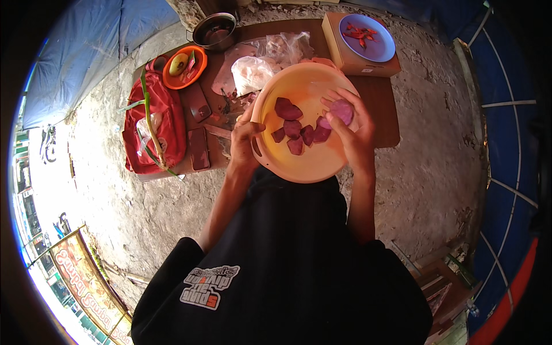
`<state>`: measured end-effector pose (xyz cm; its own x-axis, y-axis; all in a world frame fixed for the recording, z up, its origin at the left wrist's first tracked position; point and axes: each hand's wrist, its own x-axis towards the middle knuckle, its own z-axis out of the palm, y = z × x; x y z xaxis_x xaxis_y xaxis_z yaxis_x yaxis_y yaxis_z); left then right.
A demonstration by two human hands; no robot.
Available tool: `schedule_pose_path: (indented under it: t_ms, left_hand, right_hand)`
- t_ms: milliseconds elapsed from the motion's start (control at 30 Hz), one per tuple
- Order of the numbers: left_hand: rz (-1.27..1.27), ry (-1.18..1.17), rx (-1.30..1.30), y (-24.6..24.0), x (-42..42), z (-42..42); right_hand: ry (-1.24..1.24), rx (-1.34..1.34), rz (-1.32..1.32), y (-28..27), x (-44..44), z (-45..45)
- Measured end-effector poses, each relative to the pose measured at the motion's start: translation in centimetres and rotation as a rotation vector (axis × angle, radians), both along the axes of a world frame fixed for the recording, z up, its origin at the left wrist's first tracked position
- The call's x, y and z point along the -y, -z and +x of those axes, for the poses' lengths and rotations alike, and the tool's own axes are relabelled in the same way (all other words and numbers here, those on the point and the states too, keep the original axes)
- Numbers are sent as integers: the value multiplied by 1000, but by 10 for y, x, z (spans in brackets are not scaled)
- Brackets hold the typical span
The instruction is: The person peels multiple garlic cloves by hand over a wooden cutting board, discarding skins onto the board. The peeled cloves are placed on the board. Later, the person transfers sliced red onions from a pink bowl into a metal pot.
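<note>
A peach plastic basin [310, 166] is held up in front of me, tilted toward my face. My left hand [246, 138] grips its left rim by the handle slot, thumb over the edge. Inside are several cut chunks of purple sweet potato [293, 129], skin on some sides. At the basin's right side, my right hand [355, 125] has a larger purple piece [342, 112] between thumb and fingers, its cut face turned up. Whether the right hand also supports the basin's rim cannot be seen.
On the brown table [379, 99] are a red backpack [161, 116] with a green stalk [148, 108], an orange bowl [199, 74], two phones [199, 148], plastic bags [252, 73] and a metal pot [215, 45]. A cardboard box [340, 56] bears a blue plate [377, 51] with red chillies [362, 34].
</note>
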<state>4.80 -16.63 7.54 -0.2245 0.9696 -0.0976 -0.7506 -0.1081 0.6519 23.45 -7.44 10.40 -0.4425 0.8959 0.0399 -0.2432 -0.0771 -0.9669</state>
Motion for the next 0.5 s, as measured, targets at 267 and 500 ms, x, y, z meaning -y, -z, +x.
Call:
schedule_pose_path:
  t_ms: [267,500]
  left_hand:
    - [-50,-9,34,7,3,-2]
    - [-75,-41,16,15,3,-4]
  right_hand:
    - [169,-36,10,-5,-9,4]
    - [277,-82,5,2,-15,22]
